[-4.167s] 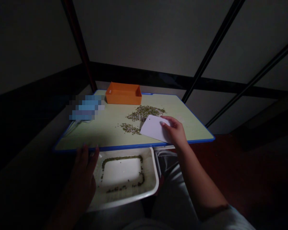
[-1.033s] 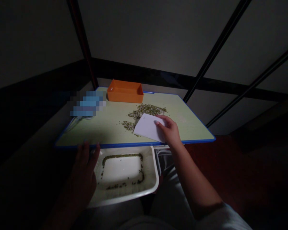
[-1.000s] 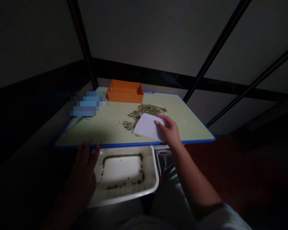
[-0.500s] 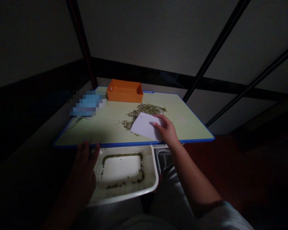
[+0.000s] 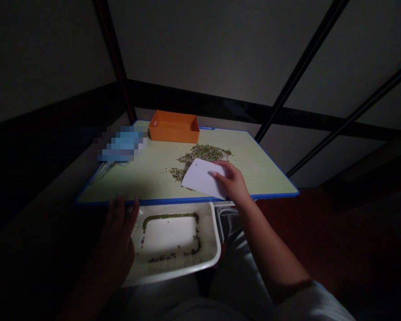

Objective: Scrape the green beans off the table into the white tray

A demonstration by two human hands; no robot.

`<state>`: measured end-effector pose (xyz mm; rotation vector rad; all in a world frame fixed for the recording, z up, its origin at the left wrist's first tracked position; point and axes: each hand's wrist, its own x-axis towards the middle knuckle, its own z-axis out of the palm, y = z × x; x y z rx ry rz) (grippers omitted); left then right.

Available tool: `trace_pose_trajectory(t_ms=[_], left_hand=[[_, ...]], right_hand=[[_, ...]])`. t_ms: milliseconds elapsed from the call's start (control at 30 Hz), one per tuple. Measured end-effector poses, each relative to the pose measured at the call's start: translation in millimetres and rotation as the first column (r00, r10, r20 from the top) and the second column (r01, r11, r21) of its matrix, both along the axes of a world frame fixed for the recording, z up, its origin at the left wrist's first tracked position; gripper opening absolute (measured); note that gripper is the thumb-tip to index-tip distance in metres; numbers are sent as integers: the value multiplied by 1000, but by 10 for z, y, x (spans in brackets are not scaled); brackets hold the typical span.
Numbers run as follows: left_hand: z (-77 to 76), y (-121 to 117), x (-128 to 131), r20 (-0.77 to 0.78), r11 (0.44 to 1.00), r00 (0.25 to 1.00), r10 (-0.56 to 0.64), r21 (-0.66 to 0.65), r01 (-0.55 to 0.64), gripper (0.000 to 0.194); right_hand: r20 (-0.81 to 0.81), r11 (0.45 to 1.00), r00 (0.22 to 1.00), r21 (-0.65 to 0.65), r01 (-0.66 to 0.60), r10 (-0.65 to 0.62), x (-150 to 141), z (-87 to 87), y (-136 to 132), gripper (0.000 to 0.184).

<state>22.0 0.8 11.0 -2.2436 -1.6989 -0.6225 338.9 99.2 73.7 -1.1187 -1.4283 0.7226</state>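
My right hand (image 5: 232, 183) grips a white flat scraper card (image 5: 202, 178), held tilted on the pale green tabletop (image 5: 147, 178). Small green beans (image 5: 200, 154) lie scattered just beyond and left of the card's edge. Below the table's near blue edge, my left hand (image 5: 116, 240) grips the left rim of a white tray (image 5: 210, 240). A ring of beans lies in the tray's bottom.
An orange rectangular box (image 5: 173, 127) stands at the table's far edge. A blurred blue object (image 5: 120, 145) lies at the far left with thin cords beside it. Dark poles and a wall rise behind the table. My lap is under the tray.
Over the frames my right hand has slid the card leftward and a little toward me across the beans. The small bean cluster left of the card has shrunk. My left hand keeps the tray still.
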Motion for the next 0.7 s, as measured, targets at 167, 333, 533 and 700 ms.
trace_pose_trajectory(t_ms=[167,333,533,700], left_hand=[[-15,10,1,20,1000,1000,-1,-8,1,83],[40,-22,22,54,998,999,8,-55,-5,82],[84,-41,39,129,995,991,24,-104,-11,77],[73,-35,30,131,994,991,13,-108,2,74]], right_hand=[[43,1000,999,6,-23,23,-34,2,-33,29],[33,997,997,-7,-74,74,-95,18,-74,28],[60,996,995,-8,-84,84,-125,32,-99,27],[17,991,991,-19,-129,129,-124,37,-122,29]])
